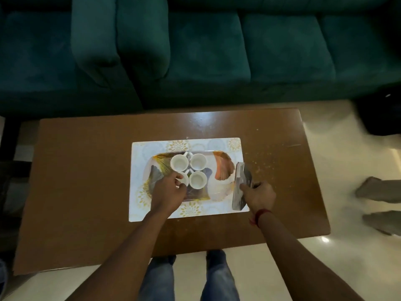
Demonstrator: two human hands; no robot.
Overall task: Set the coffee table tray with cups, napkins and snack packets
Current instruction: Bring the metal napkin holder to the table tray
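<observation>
A patterned tray (221,161) lies on a white placemat (138,153) on the brown coffee table (86,170). Several white cups stand close together on the tray's left half: one at the back left (179,162), one at the back right (198,161), one at the front right (197,179). My left hand (168,189) grips a fourth cup (183,178) at the front left, mostly hiding it. My right hand (259,195) holds a grey, flat packet (240,183) on edge over the tray's right end.
A dark green sofa (195,51) runs along the far side of the table. Crumbs or specks dot the table to the right of the mat (267,161). A person's feet (379,190) show on the pale floor at the right. My jeans-clad legs (188,276) stand at the near edge.
</observation>
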